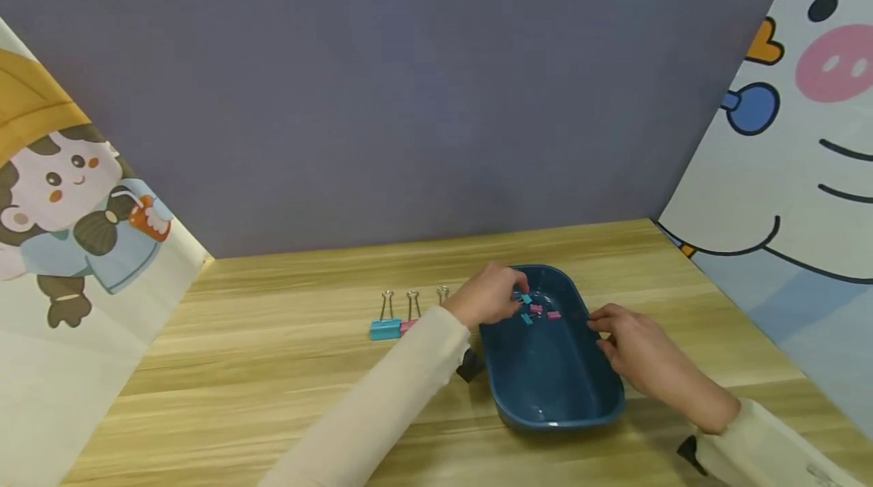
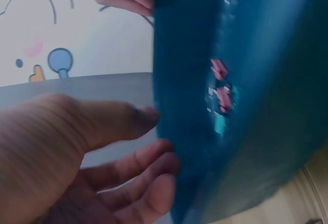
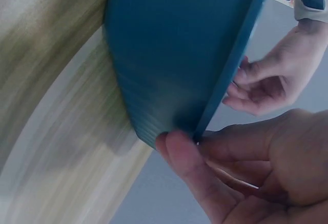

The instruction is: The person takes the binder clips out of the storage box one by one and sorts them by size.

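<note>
While the dark blue oval plastic basin stands on the light wooden table, its right rim is pinched by the right hand, and small pink and blue binder clips inside are reached by the loosely curled left hand.

Deep teal-blue tray on pale, wood-grained surface. Small pink and turquoise clips inside the tray; turquoise and pink binder clips with silver handles beside it. Cream sleeves. Plain grey-purple backdrop, flanked by pastel cartoon panels.
</note>
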A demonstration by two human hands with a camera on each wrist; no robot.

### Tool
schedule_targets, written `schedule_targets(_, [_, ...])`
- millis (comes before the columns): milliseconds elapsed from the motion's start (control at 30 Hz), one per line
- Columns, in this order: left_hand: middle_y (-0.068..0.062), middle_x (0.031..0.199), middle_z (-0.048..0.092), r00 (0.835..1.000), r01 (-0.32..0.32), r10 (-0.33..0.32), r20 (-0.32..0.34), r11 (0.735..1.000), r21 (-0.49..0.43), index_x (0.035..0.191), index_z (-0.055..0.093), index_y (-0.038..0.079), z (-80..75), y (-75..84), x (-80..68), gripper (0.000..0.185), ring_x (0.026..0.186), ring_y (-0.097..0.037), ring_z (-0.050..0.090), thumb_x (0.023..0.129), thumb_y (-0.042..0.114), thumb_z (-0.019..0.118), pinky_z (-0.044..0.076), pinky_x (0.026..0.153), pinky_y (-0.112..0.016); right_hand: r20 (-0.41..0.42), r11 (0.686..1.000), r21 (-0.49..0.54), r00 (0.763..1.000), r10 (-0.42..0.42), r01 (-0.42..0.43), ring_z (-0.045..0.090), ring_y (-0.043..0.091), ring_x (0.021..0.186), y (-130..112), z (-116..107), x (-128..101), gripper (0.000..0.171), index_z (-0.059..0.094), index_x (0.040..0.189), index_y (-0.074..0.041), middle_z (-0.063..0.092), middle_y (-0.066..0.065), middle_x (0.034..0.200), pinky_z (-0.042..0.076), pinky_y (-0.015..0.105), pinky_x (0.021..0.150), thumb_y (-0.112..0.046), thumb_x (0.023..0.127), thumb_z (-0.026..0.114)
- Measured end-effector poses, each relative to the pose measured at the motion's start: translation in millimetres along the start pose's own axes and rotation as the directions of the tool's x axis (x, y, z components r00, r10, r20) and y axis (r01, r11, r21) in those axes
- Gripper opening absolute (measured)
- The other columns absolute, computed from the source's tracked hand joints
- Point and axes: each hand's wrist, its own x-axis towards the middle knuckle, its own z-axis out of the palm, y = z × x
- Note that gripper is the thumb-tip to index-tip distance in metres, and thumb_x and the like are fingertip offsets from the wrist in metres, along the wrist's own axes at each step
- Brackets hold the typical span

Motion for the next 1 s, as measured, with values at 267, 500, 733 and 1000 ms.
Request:
schedule_targets(267, [-0.002,0.113,0.062,0.994,0.035,-0.035,0.108,0.999,0.000,0.122,0.063,0.014,6.7,-4.7,6.8,0.031,0.086,-0.014,0.056,0.093,0.006,0.055,0.042,0.065,-0.025,-0.072,0.999,0.042,0.997,-0.023,0.026,0.063,0.018,0.074,0.6,2.6,-2.8,0.020,0.068,0.097,0.009,0.061,0.014,0.103,0.052,0.032,0.061,0.009,0.077,0.070])
schedule_targets(500, [-0.003,0.115,0.060,0.993,0.053,-0.056,0.100,0.998,0.032,0.119,0.064,0.013,8.3,-3.1,15.5,0.033,0.102,-0.019,0.054,0.092,-0.001,0.054,0.043,0.072,-0.025,-0.049,0.997,0.073,0.999,-0.016,0.019,0.064,0.023,0.079,3.4,1.7,-3.8,0.022,0.066,0.101,0.013,0.059,0.018,0.105,0.053,0.032,0.063,0.011,0.079,0.066])
schedule_targets(733, [-0.004,0.114,0.060,0.994,0.025,-0.022,0.110,0.999,-0.027,0.117,0.064,0.007,-12.0,6.6,28.1,0.028,0.094,-0.015,0.056,0.091,0.000,0.056,0.046,0.073,-0.024,-0.030,0.998,0.069,1.000,-0.010,0.012,0.065,0.025,0.080,6.0,-1.0,-1.5,0.023,0.065,0.102,0.013,0.059,0.019,0.106,0.053,0.035,0.065,0.011,0.079,0.065])
schedule_targets(1000, [-0.004,0.123,0.058,0.986,-0.012,0.014,0.164,1.000,-0.013,0.123,0.061,0.009,-18.9,12.8,35.3,0.033,0.094,-0.012,0.055,0.092,0.001,0.056,0.044,0.071,-0.023,-0.033,0.998,0.064,0.999,0.022,-0.020,0.065,0.025,0.080,5.0,-1.3,-1.9,0.022,0.065,0.102,0.012,0.058,0.019,0.109,0.053,0.036,0.065,0.010,0.080,0.065])
